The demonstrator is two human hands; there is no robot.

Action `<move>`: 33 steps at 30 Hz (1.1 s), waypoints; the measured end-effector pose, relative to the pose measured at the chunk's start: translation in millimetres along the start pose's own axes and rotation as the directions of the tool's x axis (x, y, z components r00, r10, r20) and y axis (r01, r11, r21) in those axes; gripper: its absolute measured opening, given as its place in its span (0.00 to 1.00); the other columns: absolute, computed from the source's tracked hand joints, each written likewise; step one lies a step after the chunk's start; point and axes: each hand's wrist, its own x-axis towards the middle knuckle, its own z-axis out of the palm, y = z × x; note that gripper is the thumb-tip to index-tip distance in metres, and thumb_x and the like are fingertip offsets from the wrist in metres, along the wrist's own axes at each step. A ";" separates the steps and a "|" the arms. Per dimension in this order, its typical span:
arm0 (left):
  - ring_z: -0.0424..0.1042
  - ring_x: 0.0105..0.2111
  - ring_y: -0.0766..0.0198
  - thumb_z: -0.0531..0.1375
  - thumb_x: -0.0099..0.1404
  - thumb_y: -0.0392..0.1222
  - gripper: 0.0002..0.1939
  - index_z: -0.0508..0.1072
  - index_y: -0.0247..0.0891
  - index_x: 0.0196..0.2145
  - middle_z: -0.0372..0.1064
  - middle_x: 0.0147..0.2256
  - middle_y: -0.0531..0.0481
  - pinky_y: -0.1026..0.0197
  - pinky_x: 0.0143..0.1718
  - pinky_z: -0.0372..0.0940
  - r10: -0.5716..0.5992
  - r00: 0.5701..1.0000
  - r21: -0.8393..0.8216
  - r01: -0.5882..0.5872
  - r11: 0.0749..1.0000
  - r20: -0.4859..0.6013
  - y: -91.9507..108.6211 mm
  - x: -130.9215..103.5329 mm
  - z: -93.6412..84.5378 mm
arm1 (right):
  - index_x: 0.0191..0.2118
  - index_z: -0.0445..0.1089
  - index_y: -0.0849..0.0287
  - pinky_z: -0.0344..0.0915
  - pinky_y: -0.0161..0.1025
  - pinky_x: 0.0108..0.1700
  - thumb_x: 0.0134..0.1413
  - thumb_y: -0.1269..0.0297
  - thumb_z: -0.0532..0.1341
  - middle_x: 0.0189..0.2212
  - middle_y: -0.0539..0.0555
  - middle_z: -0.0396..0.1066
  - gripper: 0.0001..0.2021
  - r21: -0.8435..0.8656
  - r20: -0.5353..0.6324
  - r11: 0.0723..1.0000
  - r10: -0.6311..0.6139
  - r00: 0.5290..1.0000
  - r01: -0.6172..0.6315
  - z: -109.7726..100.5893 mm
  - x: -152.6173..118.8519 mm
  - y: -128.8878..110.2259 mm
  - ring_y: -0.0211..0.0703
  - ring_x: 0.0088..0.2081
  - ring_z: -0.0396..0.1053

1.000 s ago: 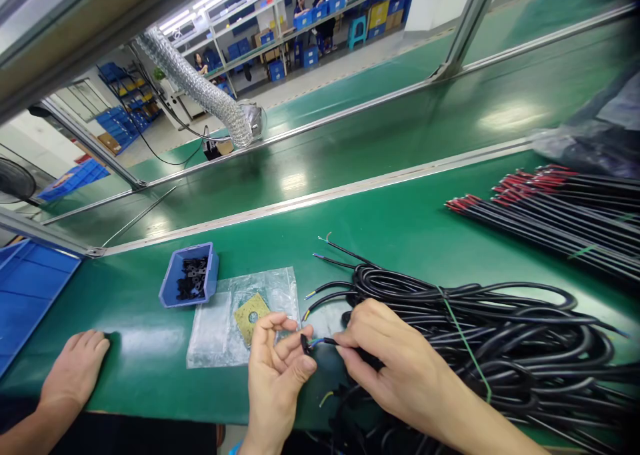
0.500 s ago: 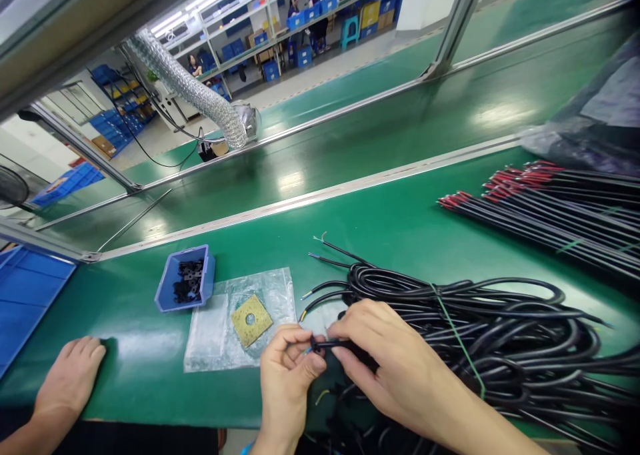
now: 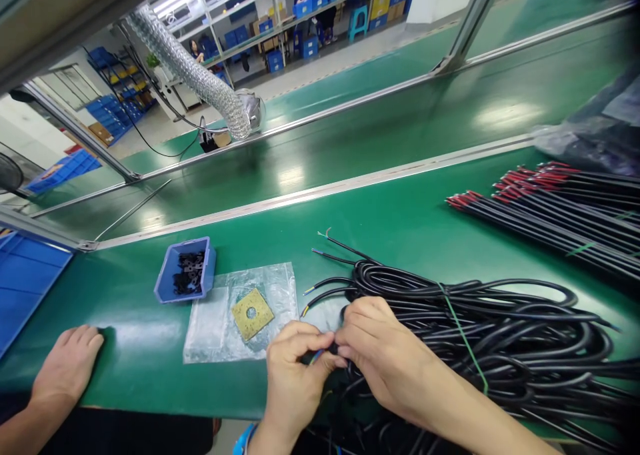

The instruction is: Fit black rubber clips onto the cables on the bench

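Note:
Both of my hands meet above the front of the green table. My left hand [image 3: 300, 368] is closed, thumb and forefinger pinching the end of a black cable where thin coloured wires [image 3: 316, 357] come out. My right hand [image 3: 380, 348] is closed on the same cable just beside it, the fingertips of both hands almost touching. A small black part on the cable is mostly hidden by the fingers. Right of my hands lies a bundle of coiled black cables [image 3: 475, 295] tied with green string. To the left, a yellow-brown square sponge [image 3: 263, 311] with a central hole rests on a clear plastic bag [image 3: 207, 328].
A blue bin [image 3: 163, 285] of small black parts stands behind the bag. Another person's hand [image 3: 67, 361] rests at the left table edge. Black cables with red ends [image 3: 540, 205] lie at the far right. A large blue crate [image 3: 30, 281] is at far left.
My left hand has moved right along the cable and now meets my right hand. The small black part, visible between my fingers before, is now mostly covered. The view has shifted slightly.

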 end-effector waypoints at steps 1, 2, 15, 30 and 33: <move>0.73 0.29 0.64 0.73 0.52 0.37 0.08 0.83 0.41 0.32 0.74 0.28 0.49 0.64 0.31 0.68 -0.026 1.000 -0.003 0.026 1.000 0.014 0.2 0.9 0.7 | 0.27 0.64 0.61 0.54 0.42 0.38 0.60 0.81 0.49 0.25 0.51 0.61 0.14 -0.001 0.002 1.000 0.007 1.000 -0.007 0.1 -0.7 0.3 0.41 0.32 0.56; 0.73 0.28 0.63 0.73 0.52 0.38 0.07 0.83 0.40 0.31 0.74 0.28 0.48 0.64 0.31 0.68 -0.067 0.998 -0.016 0.067 0.998 0.020 0.3 1.4 1.2 | 0.28 0.65 0.60 0.55 0.42 0.38 0.61 0.80 0.50 0.26 0.51 0.62 0.14 -0.002 0.005 1.000 0.022 1.000 -0.022 -0.3 -1.1 0.3 0.41 0.33 0.57; 0.72 0.29 0.61 0.73 0.51 0.43 0.09 0.82 0.38 0.30 0.73 0.29 0.46 0.63 0.29 0.66 -0.209 0.978 -0.038 0.209 0.977 -0.006 -1.0 -0.7 4.6 | 0.33 0.68 0.61 0.59 0.43 0.39 0.61 0.80 0.49 0.29 0.55 0.66 0.13 -0.078 0.059 0.993 0.090 0.994 -0.085 -4.3 -0.6 2.5 0.45 0.36 0.61; 0.73 0.30 0.59 0.72 0.52 0.47 0.10 0.83 0.39 0.30 0.75 0.28 0.45 0.59 0.34 0.69 -0.211 0.977 -0.012 0.211 0.977 0.035 3.4 2.2 8.5 | 0.28 0.65 0.61 0.58 0.43 0.38 0.58 0.81 0.49 0.27 0.54 0.63 0.13 -0.063 0.075 0.992 0.114 0.991 -0.109 -3.2 -0.3 -0.8 0.44 0.34 0.58; 0.73 0.31 0.58 0.73 0.50 0.48 0.12 0.83 0.39 0.30 0.74 0.29 0.45 0.58 0.35 0.69 -0.263 0.963 -0.045 0.265 0.963 0.058 2.9 1.6 5.9 | 0.28 0.66 0.61 0.60 0.42 0.39 0.58 0.81 0.50 0.27 0.54 0.65 0.13 -0.060 0.068 0.991 0.123 0.990 -0.118 -5.9 1.7 -1.3 0.44 0.35 0.60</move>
